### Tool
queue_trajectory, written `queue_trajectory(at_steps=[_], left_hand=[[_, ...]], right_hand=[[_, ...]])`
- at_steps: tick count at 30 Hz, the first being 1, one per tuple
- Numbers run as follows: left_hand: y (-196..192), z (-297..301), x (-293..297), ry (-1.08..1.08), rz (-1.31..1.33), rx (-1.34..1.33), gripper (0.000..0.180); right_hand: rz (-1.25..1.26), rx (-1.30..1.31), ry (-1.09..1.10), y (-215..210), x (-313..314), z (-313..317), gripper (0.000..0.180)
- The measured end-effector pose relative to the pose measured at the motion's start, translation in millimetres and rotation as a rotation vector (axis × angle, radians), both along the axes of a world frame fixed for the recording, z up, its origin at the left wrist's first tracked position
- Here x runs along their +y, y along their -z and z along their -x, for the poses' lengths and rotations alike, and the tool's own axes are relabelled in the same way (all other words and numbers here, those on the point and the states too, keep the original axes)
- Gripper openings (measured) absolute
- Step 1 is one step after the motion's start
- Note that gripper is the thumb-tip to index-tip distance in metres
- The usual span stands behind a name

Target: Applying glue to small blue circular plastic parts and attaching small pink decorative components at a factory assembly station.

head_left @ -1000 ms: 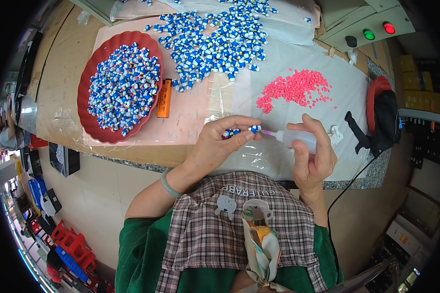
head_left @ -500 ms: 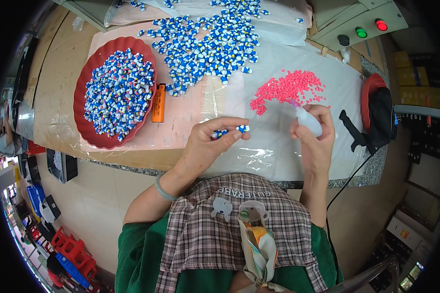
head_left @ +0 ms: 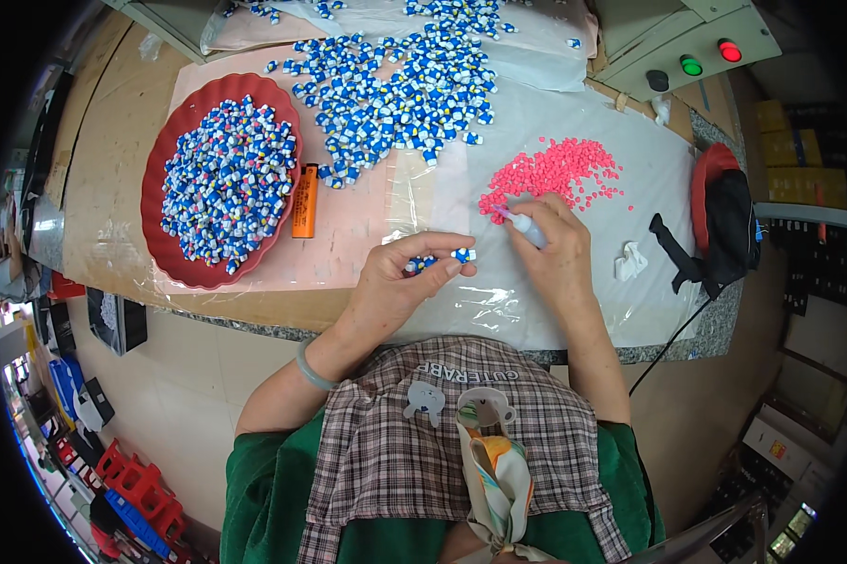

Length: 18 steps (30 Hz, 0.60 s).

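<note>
My left hand (head_left: 395,282) is closed over several small blue-and-white figures, with one figure (head_left: 463,255) pinched between thumb and forefinger. In my right hand (head_left: 557,246) is a small translucent squeeze bottle (head_left: 527,228) with a purple nozzle. Its tip points down-left at the near left edge of a spread of tiny pink pieces (head_left: 560,169); whether it touches one I cannot tell. Beyond my left hand, a big heap of the same blue-and-white figures (head_left: 395,94) covers the far part of the table.
A red scalloped tray (head_left: 156,202) at left holds many figures, some with pink bits. Beside it lies an orange cylinder or lighter (head_left: 304,202). A crumpled white tissue (head_left: 630,261), black fabric (head_left: 732,221) and a red dish (head_left: 710,169) are at right. A control box (head_left: 696,56) stands far right.
My right hand has swung left with the squeeze bottle, bringing its nozzle to the left edge of the pink pieces and uncovering the tissue. My left hand is nearly still.
</note>
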State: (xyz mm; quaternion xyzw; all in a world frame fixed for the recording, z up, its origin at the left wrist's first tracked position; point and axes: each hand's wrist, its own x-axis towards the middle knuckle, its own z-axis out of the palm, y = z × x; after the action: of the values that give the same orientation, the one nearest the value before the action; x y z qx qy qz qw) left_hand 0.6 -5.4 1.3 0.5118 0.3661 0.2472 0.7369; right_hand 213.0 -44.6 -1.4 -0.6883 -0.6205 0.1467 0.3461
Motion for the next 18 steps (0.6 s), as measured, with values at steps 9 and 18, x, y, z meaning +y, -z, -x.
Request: queue_trajectory(at_steps=[9, 18], left_hand=[[1.1, -0.2, -0.7, -0.001, -0.031, -0.020, 0.026], [1.3, -3.1, -0.6, -0.002, -0.093, 0.005, 0.025]], right_hand=[[0.091, -0.142, -0.039, -4.5, 10.7, -0.3, 0.018], [0.261, 0.839, -0.119, -13.0, -4.2, 1.0, 0.007]])
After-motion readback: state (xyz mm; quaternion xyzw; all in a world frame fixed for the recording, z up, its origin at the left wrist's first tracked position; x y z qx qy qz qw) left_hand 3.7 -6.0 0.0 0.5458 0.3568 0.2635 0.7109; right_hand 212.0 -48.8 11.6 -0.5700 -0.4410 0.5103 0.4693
